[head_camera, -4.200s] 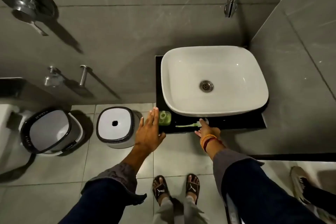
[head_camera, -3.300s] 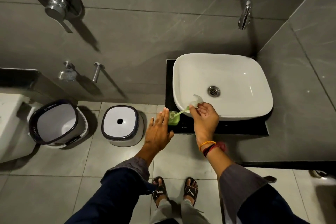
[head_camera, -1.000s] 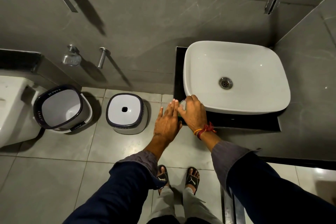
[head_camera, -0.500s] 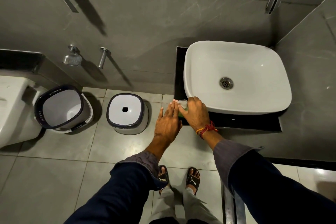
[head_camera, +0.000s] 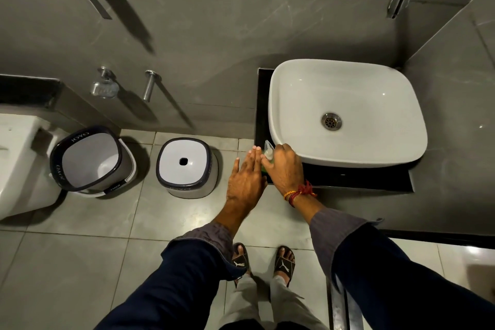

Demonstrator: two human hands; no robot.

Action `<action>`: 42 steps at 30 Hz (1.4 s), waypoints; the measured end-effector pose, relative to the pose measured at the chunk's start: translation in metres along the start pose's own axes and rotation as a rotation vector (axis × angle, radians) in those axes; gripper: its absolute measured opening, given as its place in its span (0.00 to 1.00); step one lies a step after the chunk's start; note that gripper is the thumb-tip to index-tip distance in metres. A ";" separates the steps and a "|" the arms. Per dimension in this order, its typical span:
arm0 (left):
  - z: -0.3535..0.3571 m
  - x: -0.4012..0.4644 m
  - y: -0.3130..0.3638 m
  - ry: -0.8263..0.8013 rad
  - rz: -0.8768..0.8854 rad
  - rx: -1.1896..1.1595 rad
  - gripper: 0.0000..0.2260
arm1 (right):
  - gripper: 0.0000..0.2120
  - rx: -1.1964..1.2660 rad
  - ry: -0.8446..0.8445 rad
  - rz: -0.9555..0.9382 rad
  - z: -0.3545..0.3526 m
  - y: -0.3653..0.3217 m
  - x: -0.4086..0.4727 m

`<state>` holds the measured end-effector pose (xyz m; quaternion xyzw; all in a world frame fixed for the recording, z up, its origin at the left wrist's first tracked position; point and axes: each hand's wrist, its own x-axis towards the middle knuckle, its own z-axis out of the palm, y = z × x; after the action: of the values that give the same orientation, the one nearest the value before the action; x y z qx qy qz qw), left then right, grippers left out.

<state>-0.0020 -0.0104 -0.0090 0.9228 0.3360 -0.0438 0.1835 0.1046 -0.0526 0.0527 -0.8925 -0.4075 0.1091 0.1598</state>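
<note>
The right hand [head_camera: 285, 169] pinches the clear pump head [head_camera: 268, 148], whose long axis points away toward the wall. It sits over a green bottle [head_camera: 264, 169] at the black desk's [head_camera: 348, 178] left front corner. The bottle is mostly hidden and probably upright. The left hand [head_camera: 245, 182] lies flat against it, fingers straight. The sink [head_camera: 375, 158] crowds the right side, and a lidded bin [head_camera: 184, 166] stands to the left.

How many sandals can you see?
2. The left sandal and the right sandal are on the person's feet, side by side on the floor. Heels hide under the trouser legs.
</note>
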 end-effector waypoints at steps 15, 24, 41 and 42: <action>-0.001 -0.002 0.005 -0.003 -0.024 -0.024 0.35 | 0.24 0.165 0.089 0.096 0.003 0.002 -0.010; -0.003 -0.002 0.006 -0.019 -0.028 -0.003 0.35 | 0.20 0.216 0.137 0.031 -0.005 -0.001 -0.012; 0.001 0.000 0.004 0.007 -0.031 -0.041 0.35 | 0.07 0.206 0.024 -0.275 -0.008 0.018 -0.008; 0.001 0.000 0.004 0.004 -0.027 -0.039 0.35 | 0.07 0.210 0.022 -0.277 -0.007 0.019 -0.009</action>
<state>0.0003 -0.0134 -0.0091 0.9144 0.3498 -0.0378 0.2001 0.1144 -0.0728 0.0530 -0.8072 -0.5113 0.1185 0.2700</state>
